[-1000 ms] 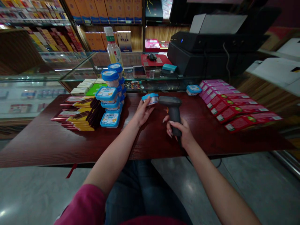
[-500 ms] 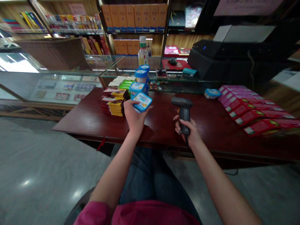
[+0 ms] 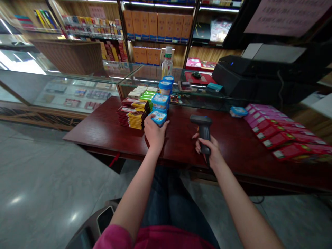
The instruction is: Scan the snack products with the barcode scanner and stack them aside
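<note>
My left hand (image 3: 155, 133) is closed around a small blue-lidded plastic tub (image 3: 158, 118), low over the dark red desk or resting on it; I cannot tell which. Just behind it stand more blue tubs (image 3: 160, 99), some stacked. To its left is a pile of flat red and yellow packets (image 3: 133, 116). My right hand (image 3: 211, 148) grips the handle of a black barcode scanner (image 3: 203, 127), held upright over the desk with its cord hanging down.
Red and pink boxes (image 3: 287, 138) line the right side, near a single blue tub (image 3: 238, 111). A glass display case with a bottle (image 3: 167, 64) stands behind the desk (image 3: 95, 128). A wicker basket (image 3: 71, 57) and a black machine (image 3: 249, 77) flank it.
My left hand has lowered the tub towards the desk, in front of the other tubs, and its lid has turned more level. My right hand still holds the scanner. The view has shifted slightly.
</note>
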### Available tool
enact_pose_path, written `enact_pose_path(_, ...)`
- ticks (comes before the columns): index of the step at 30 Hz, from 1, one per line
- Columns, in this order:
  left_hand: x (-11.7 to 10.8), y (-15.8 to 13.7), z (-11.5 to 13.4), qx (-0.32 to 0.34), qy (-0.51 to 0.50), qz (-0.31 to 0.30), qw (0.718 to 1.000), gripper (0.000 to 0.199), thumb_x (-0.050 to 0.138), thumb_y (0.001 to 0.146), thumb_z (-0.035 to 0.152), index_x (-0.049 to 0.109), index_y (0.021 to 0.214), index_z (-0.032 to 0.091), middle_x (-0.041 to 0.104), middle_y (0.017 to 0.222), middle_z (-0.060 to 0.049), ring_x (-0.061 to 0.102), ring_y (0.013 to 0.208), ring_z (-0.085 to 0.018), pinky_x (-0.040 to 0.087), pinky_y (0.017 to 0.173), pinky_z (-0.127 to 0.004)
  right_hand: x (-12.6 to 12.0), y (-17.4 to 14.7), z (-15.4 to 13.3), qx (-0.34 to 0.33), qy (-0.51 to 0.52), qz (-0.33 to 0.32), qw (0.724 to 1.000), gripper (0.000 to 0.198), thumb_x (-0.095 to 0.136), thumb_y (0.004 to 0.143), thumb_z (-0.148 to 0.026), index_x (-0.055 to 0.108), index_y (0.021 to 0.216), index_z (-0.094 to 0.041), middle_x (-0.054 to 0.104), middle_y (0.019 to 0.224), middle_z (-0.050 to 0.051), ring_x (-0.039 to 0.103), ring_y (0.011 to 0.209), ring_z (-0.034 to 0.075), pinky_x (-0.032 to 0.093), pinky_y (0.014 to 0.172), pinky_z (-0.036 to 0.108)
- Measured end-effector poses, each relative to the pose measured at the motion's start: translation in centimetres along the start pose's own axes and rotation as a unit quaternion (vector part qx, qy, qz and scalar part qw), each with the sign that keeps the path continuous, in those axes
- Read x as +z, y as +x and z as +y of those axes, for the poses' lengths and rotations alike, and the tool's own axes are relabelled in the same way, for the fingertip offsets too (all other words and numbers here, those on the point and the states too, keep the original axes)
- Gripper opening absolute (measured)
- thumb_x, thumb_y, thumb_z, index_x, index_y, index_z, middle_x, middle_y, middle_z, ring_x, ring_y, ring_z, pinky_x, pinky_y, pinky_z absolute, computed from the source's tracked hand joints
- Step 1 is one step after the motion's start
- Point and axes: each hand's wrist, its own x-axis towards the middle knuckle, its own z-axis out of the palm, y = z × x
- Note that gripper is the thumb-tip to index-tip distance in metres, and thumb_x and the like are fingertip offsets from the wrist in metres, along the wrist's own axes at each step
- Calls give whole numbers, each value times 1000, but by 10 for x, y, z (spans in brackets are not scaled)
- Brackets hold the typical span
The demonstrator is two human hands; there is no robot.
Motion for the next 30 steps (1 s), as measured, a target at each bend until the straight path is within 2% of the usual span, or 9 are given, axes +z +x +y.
enact_pose_path(7,-29,-5,-3,-8,-36,-82,996,58,77,87,20,60,142,29,68,142,-11,65,131,-33,49,115,-49,-3,0,0,10,12,1,1000,30,78,77,-30,67,103,-23,71,98,4,50,54,10,44,42,25)
enact_pose_path(10,-31,-6,-5,-19,1,-62,998,56,80,86,25,66,138,34,74,133,-8,71,119,-34,52,109,-50,-3,1,0,15,19,0,1000,30,78,77,-29,67,104,-23,71,99,4,51,55,9,45,43,25)
enact_pose_path(15,-20,-6,-6,9,73,-16,997,56,87,82,33,69,135,33,78,119,-11,73,110,-36,55,102,-51,-3,0,0,28,14,4,1000,32,79,76,-30,68,104,-22,72,98,5,50,55,9,44,43,25)
enact_pose_path(18,-19,-6,-6,25,93,-8,995,65,87,82,35,63,143,32,78,119,-12,73,111,-37,57,101,-52,-5,1,0,17,24,11,999,30,78,76,-31,68,102,-22,71,98,5,50,55,9,43,43,25)
enact_pose_path(20,-23,-8,-5,47,103,-16,993,77,86,83,34,53,152,33,75,130,-14,71,120,-38,57,104,-54,-12,3,-1,9,30,18,999,28,78,76,-31,68,100,-22,71,98,5,49,55,9,43,43,25)
enact_pose_path(23,-32,-18,-1,100,124,-19,987,88,82,87,33,38,163,31,56,158,-17,55,145,-39,49,117,-58,-32,8,-9,8,12,42,999,30,80,75,-31,69,101,-23,73,99,5,51,55,10,45,44,26)
enact_pose_path(26,-33,-32,13,154,149,-4,977,86,76,92,31,32,166,30,36,172,-15,34,160,-38,37,128,-61,-66,18,-23,12,-23,71,997,30,83,72,-31,71,98,-22,75,98,5,54,56,11,48,46,28)
enact_pose_path(28,-22,-41,28,193,141,-20,971,81,71,95,27,32,166,33,34,174,-11,29,163,-34,34,131,-59,-93,26,-34,4,-37,93,995,29,84,70,-31,72,94,-21,76,97,6,54,55,11,49,47,28)
enact_pose_path(30,0,-48,47,232,113,-73,963,77,67,96,22,34,165,34,37,173,-9,29,163,-30,33,132,-55,-122,35,-45,-15,-42,123,991,28,84,68,-30,73,92,-20,77,94,6,54,54,11,48,46,27)
